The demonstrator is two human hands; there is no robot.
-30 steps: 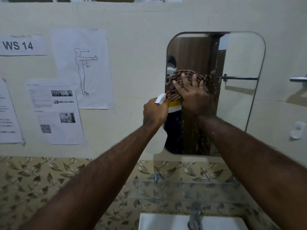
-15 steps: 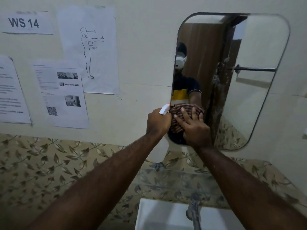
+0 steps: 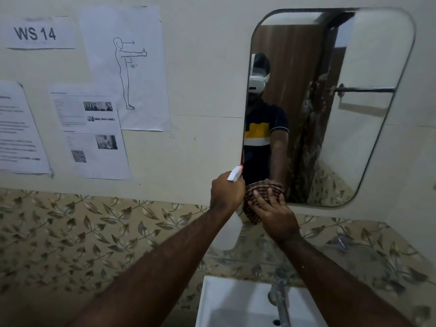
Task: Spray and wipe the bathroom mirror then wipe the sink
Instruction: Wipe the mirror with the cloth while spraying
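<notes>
A rounded wall mirror (image 3: 368, 107) hangs at the upper right, with wet streaks down its middle. My right hand (image 3: 274, 214) presses a brown striped cloth (image 3: 256, 192) flat against the mirror's bottom left corner and the wall just below it. Just left of it, my left hand (image 3: 226, 192) grips a white spray bottle (image 3: 230, 230) with a red-tipped nozzle; the bottle's body hangs below the fist. The white sink (image 3: 226, 303) with a metal tap (image 3: 279, 296) sits at the bottom.
Several printed paper sheets (image 3: 125, 67) are taped to the cream wall on the left. A band of leaf-patterned tiles (image 3: 82, 232) runs between wall and sink. A towel rail shows as a reflection in the mirror.
My right hand has dragged the cloth down the left side of the mirror from its middle to its bottom edge. My left hand with the bottle stayed beside it, and my view tilted downward.
</notes>
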